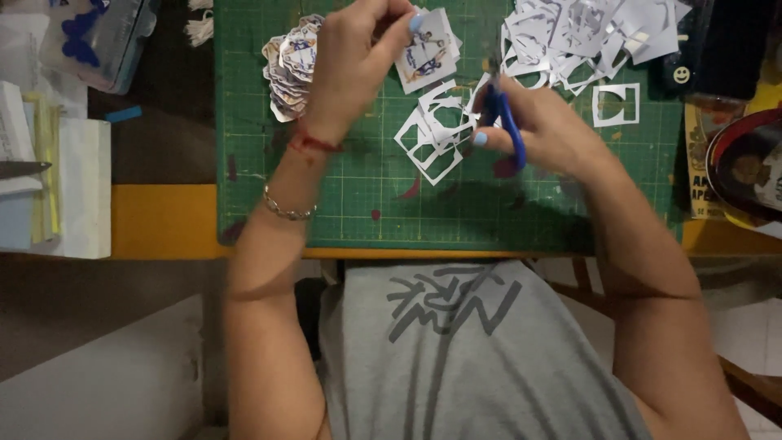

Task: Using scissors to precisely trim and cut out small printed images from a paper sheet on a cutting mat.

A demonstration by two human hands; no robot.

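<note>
Green cutting mat [366,204] lies on a yellow table [163,220], seen from the head view.

Left hand [354,57] is raised over the mat's upper middle. Its fingers [399,37] pinch a printed sticker card [428,49] by the upper left edge; the card hangs tilted above the mat.

Right hand [546,130] sits just right of the card, lower down. Its fingers [482,138] are curled shut around blue-handled scissors [507,122]. The blades are blurred; whether they are apart cannot be told.

Between the hands, white paper offcuts [432,134] with cut-out windows lie on the mat, beneath the scissors. A stack of cut stickers [289,69] rests on the mat to the left of the left hand. A larger pile of white scraps [586,37] covers the mat's upper right corner, with one square offcut [616,104] lying apart below it.

Left wrist carries a red string [314,145] and a metal bracelet [287,210].
</note>
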